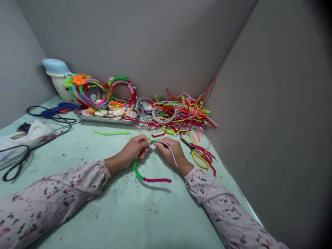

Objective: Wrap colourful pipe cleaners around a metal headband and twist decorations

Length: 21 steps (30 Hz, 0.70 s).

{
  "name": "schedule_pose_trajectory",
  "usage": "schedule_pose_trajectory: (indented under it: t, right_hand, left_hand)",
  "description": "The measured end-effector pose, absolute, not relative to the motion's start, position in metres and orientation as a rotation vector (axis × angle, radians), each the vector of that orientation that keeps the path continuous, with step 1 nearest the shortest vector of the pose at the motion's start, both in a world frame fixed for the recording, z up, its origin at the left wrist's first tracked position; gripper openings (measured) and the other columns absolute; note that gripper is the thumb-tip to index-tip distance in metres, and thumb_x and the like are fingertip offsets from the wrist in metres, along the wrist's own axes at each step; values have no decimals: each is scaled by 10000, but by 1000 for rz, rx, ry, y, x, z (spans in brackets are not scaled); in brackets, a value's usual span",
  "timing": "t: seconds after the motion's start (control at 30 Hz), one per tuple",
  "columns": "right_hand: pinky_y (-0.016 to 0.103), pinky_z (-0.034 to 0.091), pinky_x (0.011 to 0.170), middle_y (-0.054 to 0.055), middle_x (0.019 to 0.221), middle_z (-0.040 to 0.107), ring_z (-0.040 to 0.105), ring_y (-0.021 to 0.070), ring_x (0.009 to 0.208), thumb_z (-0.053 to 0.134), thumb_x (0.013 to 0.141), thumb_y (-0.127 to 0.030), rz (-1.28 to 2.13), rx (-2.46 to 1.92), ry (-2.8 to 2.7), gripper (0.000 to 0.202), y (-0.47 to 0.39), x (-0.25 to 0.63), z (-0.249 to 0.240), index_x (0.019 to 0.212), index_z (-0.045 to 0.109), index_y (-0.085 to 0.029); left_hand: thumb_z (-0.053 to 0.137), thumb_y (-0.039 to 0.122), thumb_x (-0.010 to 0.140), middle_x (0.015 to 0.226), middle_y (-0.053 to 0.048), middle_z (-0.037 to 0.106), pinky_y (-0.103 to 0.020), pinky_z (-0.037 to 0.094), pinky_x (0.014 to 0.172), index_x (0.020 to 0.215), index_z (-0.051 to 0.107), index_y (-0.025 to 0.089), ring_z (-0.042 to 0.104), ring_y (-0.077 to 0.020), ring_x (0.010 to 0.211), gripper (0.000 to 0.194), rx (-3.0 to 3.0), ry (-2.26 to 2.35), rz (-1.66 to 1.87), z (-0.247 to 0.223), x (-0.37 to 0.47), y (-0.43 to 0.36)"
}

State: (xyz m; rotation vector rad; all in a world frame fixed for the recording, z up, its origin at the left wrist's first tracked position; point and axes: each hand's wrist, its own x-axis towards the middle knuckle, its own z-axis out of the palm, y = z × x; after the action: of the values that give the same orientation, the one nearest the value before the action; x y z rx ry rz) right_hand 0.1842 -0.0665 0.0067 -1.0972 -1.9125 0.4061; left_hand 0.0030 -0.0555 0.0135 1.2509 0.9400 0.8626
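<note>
A thin curved band is held between my two hands. One part of it is wrapped in green fuzzy stem (pixel 138 170), its lower end is wrapped in magenta (pixel 157 180), and its other end is bare grey (pixel 171 152). My left hand (pixel 137 148) is closed on the green-wrapped part, thumb and forefinger pinched at the edge of the wrap. Close to its right, my right hand (pixel 172 152) pinches the band where green meets grey, and the grey end curves over its back. The magenta end hangs just above the table.
Finished wrapped hoops (pixel 121 81) stand on a metal tray (pixel 109 119) of shells at the back. Right of it lies a pile of coloured fuzzy stems (pixel 181 114). Yellow-handled scissors (pixel 199 159) lie by my right hand. A green stem (pixel 111 132), black cable (pixel 23 160) and blue-lidded container (pixel 61 81) are left.
</note>
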Motion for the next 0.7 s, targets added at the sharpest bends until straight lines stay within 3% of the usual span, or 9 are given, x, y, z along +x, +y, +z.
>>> schedule_pose_trajectory:
  t: [0.27, 0.7]
  right_hand:
    - [270, 489, 709, 35, 824, 726, 651, 164, 753, 632, 865, -247, 489, -1119, -1868, 123, -68, 182, 6, 850, 746, -205]
    - [267, 493, 719, 46, 818, 704, 637, 162, 760, 644, 859, -250, 329, -1067, -1886, 98, -68, 182, 5, 839, 719, -188]
  left_hand:
    - [579, 314, 840, 532, 71, 484, -153, 254, 341, 760, 493, 177, 400, -38, 343, 180, 1277, 932, 847, 15, 2, -57]
    - [592, 335, 832, 491, 81, 482, -150, 272, 322, 731, 492, 178, 386, -43, 327, 211, 1313, 958, 832, 17, 3, -57]
